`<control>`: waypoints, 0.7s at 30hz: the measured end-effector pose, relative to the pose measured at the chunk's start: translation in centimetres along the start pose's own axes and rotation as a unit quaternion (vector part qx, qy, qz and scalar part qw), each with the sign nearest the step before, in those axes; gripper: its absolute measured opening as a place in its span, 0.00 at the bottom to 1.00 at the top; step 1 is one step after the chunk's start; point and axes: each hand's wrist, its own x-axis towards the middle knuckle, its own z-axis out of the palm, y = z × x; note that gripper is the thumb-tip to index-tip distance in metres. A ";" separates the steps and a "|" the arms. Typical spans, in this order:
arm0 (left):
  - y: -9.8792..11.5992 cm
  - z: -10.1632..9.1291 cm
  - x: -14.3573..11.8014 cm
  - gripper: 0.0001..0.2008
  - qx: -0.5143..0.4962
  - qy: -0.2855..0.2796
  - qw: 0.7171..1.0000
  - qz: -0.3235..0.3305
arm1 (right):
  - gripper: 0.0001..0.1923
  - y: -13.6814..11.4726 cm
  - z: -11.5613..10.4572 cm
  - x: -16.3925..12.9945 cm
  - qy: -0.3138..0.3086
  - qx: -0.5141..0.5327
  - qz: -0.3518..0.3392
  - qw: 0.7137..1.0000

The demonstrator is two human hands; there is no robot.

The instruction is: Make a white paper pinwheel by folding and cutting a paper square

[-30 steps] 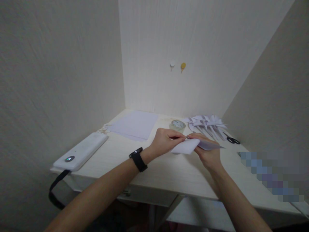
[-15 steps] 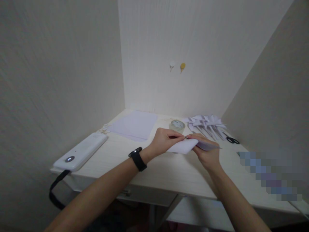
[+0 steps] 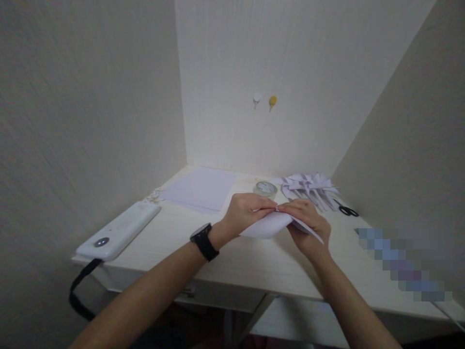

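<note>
There is only the one camera, worn on the person's head, looking forward and slightly down from close above the near edge of the tabletop [image 3: 254, 264], facing the corner where two pale walls meet, with both forearms reaching into the lower middle of its view.

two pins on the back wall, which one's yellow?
The right pin is yellow. The left pin beside it is white. Both are stuck in the wall above the tape roll.
</note>
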 end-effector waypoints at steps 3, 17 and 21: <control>-0.3 -0.3 0.2 0.06 0.036 0.015 0.995 0.089 | 0.15 -0.2 0.1 -0.1 0.013 -0.044 -0.052 0.998; 0.2 -1.4 0.4 0.08 0.026 -0.020 0.990 0.135 | 0.16 -0.2 0.7 -0.8 0.080 -0.070 -0.116 0.987; 0.0 -1.2 0.5 0.08 0.003 -0.017 0.992 0.124 | 0.14 -0.4 0.6 -0.6 0.066 -0.076 -0.122 0.987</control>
